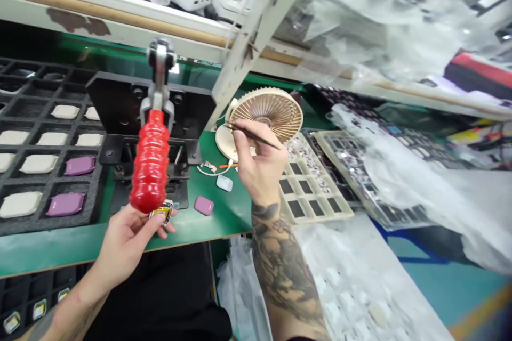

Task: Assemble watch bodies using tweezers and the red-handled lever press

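My left hand (130,234) is closed on a smartwatch case (163,213) with a yellow inside, just below the red handle (150,160) of a black toggle-clamp press (192,144). Thumb and fingers pinch the case at its edges. Up and to the right, my right hand (262,162) grips dark tweezers (256,137) like a pen, in front of a small beige fan (266,109). Between the hands, a purple rounded piece (204,205) and a small clear-white piece (224,183) lie on the green mat (228,210).
At left, a black foam tray (90,208) holds beige and purple pieces. Right of my right hand stands a compartment box (310,192) with dark squares and small parts. Plastic bags (420,186) lie farther right. A shelf (120,18) crosses the back.
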Action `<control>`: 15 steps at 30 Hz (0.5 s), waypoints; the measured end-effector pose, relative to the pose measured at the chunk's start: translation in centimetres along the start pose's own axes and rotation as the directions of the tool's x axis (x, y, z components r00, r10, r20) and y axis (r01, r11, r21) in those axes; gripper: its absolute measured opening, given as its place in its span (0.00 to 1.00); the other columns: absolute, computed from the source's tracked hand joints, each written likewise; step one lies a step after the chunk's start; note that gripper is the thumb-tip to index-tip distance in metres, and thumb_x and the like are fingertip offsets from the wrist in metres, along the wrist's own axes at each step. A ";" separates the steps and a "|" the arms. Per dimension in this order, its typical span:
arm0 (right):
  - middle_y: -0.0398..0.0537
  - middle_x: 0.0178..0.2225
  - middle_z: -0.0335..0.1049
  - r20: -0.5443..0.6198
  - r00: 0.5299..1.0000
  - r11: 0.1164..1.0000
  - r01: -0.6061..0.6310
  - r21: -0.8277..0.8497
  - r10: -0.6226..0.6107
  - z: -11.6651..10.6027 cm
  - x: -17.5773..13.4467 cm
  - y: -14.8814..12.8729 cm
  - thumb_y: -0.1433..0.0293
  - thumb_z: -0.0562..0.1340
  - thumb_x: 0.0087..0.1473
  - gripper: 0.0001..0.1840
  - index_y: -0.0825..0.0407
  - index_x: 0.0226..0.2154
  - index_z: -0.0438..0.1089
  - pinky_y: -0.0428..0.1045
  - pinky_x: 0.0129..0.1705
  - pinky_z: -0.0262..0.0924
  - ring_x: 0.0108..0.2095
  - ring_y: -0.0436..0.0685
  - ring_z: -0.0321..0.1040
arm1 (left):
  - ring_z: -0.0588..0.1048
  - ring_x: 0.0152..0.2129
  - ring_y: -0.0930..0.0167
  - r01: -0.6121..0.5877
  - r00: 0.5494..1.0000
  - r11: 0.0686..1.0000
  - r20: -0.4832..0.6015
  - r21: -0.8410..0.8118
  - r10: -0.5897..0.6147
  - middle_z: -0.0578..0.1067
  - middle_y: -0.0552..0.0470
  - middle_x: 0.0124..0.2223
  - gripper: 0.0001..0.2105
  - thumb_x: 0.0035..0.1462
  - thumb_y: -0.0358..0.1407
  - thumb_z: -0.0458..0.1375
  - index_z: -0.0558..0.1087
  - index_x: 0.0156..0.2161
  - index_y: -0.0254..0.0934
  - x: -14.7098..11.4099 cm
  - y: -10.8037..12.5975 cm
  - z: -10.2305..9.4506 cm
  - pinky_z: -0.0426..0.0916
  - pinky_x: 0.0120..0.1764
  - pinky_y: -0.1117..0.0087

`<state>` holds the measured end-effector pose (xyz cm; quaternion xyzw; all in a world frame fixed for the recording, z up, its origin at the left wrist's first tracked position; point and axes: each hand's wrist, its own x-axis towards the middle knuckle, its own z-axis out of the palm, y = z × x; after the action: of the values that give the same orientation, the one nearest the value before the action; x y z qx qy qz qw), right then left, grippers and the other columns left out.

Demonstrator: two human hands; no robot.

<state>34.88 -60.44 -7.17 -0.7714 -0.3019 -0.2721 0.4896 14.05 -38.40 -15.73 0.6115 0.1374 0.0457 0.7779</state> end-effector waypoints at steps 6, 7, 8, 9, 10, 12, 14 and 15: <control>0.49 0.44 0.81 -0.033 0.999 0.963 -0.011 -0.269 0.002 -0.3 -7.3 0.3 0.70 0.63 0.76 0.12 0.45 0.54 0.82 0.55 0.46 0.76 0.42 0.57 0.80 | 0.88 0.37 0.63 0.005 1.000 0.998 0.005 0.059 -0.005 0.89 0.40 0.50 0.16 0.73 0.44 0.69 0.79 0.57 0.36 -0.5 0.4 -0.2 0.85 0.41 0.64; 0.49 0.44 0.80 -0.022 0.998 0.946 -0.057 -0.318 0.053 -1.2 -9.1 0.6 0.69 0.63 0.76 0.12 0.45 0.53 0.82 0.56 0.47 0.75 0.43 0.58 0.80 | 0.88 0.37 0.63 0.007 1.000 0.998 0.004 0.069 -0.007 0.89 0.41 0.50 0.16 0.73 0.44 0.69 0.79 0.57 0.36 -0.6 0.6 -0.1 0.85 0.41 0.64; 0.50 0.44 0.80 -0.002 0.994 0.925 -0.104 -0.366 0.111 -2.1 -10.8 1.0 0.68 0.64 0.75 0.11 0.46 0.54 0.82 0.57 0.48 0.75 0.44 0.59 0.80 | 0.88 0.37 0.63 0.009 1.000 0.997 0.002 0.080 -0.009 0.89 0.41 0.50 0.16 0.73 0.44 0.69 0.79 0.57 0.37 -0.7 0.8 -0.1 0.85 0.41 0.65; 0.51 0.45 0.80 0.027 0.986 0.901 -0.141 -0.411 0.167 -3.0 -12.2 1.4 0.65 0.65 0.74 0.11 0.46 0.54 0.81 0.58 0.50 0.75 0.45 0.61 0.80 | 0.88 0.37 0.63 0.010 1.000 0.996 0.003 0.089 -0.010 0.89 0.41 0.50 0.16 0.73 0.44 0.69 0.79 0.57 0.37 -0.7 1.0 0.0 0.85 0.41 0.65; 0.52 0.47 0.80 0.066 0.974 0.878 -0.163 -0.450 0.214 -3.7 -13.4 1.8 0.62 0.68 0.73 0.13 0.46 0.55 0.81 0.60 0.51 0.75 0.47 0.63 0.79 | 0.88 0.37 0.63 0.012 1.000 0.995 0.006 0.097 -0.012 0.89 0.41 0.50 0.16 0.72 0.44 0.70 0.79 0.57 0.37 -0.7 1.1 0.1 0.85 0.41 0.65; 0.54 0.52 0.79 0.125 0.954 0.851 -0.178 -0.493 0.272 -4.6 -14.7 2.3 0.57 0.71 0.70 0.18 0.46 0.57 0.80 0.64 0.56 0.73 0.52 0.67 0.78 | 0.88 0.38 0.63 0.022 1.000 0.994 0.009 0.103 -0.023 0.89 0.42 0.50 0.17 0.72 0.45 0.70 0.78 0.58 0.37 -0.7 1.3 0.2 0.85 0.42 0.65; 0.55 0.56 0.79 0.131 0.954 0.857 -0.176 -0.485 0.270 -4.8 -14.7 2.4 0.57 0.71 0.70 0.19 0.46 0.58 0.79 0.65 0.60 0.72 0.56 0.67 0.77 | 0.88 0.38 0.63 0.033 0.999 0.994 0.004 0.105 -0.033 0.90 0.42 0.51 0.18 0.72 0.45 0.70 0.77 0.58 0.38 -0.6 1.4 0.3 0.84 0.42 0.65; 0.55 0.57 0.79 0.143 0.957 0.870 -0.159 -0.467 0.252 -4.5 -14.3 2.4 0.59 0.69 0.72 0.18 0.46 0.59 0.78 0.65 0.61 0.71 0.57 0.67 0.76 | 0.88 0.38 0.63 0.035 0.999 0.994 0.000 0.106 -0.035 0.90 0.42 0.51 0.18 0.72 0.45 0.71 0.77 0.58 0.39 -0.5 1.4 0.3 0.84 0.42 0.65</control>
<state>26.51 -68.28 -17.13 -0.9149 -0.1937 -0.2021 0.2909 13.82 -38.46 -14.19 0.6494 0.1496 0.0244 0.7451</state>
